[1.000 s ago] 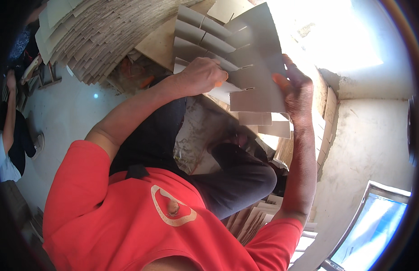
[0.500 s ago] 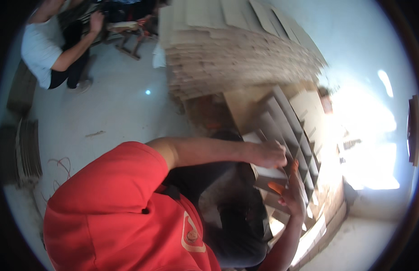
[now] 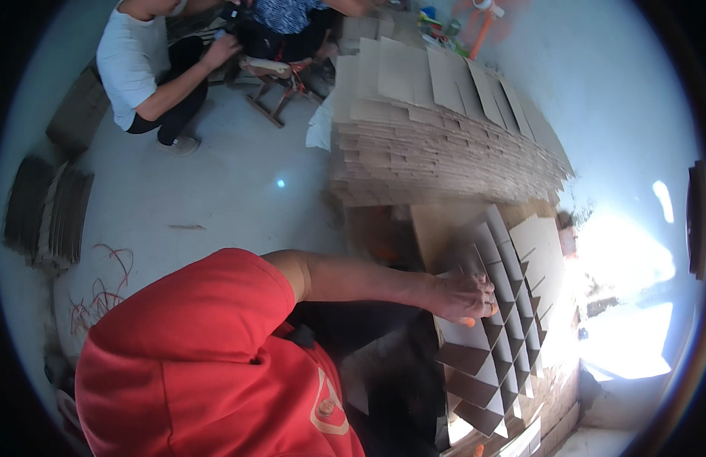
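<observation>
A grid of interlocked cardboard dividers [image 3: 472, 358] stands tilted in front of me to the right, its strips crossing into several open cells. My left hand [image 3: 466, 295] is closed at the grid's near left side, its fingers curled on the edge of a strip. Orange covers show on some of its fingertips. Of my right hand [image 3: 479, 450], only a bit of orange fingertip cover shows at the lower edge, below the grid. The rest of that hand is out of sight.
A tall stack of flat cardboard [image 3: 444, 145] stands beyond the grid. Cardboard bundles [image 3: 52, 213] lean at the left, near tangled red strapping [image 3: 102, 301] on the floor. A crouching person in a white shirt [image 3: 136, 65] and another seated person [image 3: 288, 15] are at the far left.
My right hand has dropped away from the grid toward the lower edge. My left hand has stayed at the grid's left side, and the whole view has shifted.
</observation>
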A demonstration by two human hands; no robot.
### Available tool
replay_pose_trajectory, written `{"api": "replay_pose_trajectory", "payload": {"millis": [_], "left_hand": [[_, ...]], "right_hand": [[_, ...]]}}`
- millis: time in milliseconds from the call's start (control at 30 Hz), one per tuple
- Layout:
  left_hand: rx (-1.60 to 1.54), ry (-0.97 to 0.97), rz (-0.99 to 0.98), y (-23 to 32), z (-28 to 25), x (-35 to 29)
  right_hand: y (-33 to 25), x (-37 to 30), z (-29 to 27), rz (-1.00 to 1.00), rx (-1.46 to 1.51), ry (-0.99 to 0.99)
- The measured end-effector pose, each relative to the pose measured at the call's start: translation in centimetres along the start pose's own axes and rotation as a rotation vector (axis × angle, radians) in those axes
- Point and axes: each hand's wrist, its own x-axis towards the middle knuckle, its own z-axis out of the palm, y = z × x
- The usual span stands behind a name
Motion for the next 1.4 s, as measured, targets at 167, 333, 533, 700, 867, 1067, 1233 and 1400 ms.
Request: {"api": "replay_pose_trajectory", "payload": {"millis": [167,333,533,700,867,1067,1233,1400], "left_hand": [[0.092,0.006,-0.006,0.5,-1.7,-1.3],[0.179,0.047,-0.003,0.7,-2.8,-2.4],[0.139,0.04,0.005,0.9,-2.9,-2.7],[0.142,0.058,0.004,1.2,-3.3,-3.0],[0.179,0.072,-0.036,1.1,-3.6,-3.8],[0.071,0.073,-0.055,0.9,-3.5,-3.9],[0.053,0.113,-0.031,0.9,-3.1,-4.0],[0.088,0.119,-0.065,0.3,-3.4,-5.1]], "right_hand": [[-2.8,-0.5,3.1,-0.029,0.084,-0.096],[-3.5,-0.7,3.8,-0.04,0.113,-0.117],[-3.6,-0.9,3.4,-0.027,0.116,-0.107],[-3.9,-1.5,3.2,-0.016,0.12,-0.104],[-4.2,-2.4,2.7,-0.004,0.131,-0.095],[-4.4,-2.9,2.4,-0.003,0.124,-0.076],[-4.8,-2.8,2.4,-0.006,0.103,-0.055],[-5.4,-2.5,1.7,-0.02,0.085,-0.014]]}}
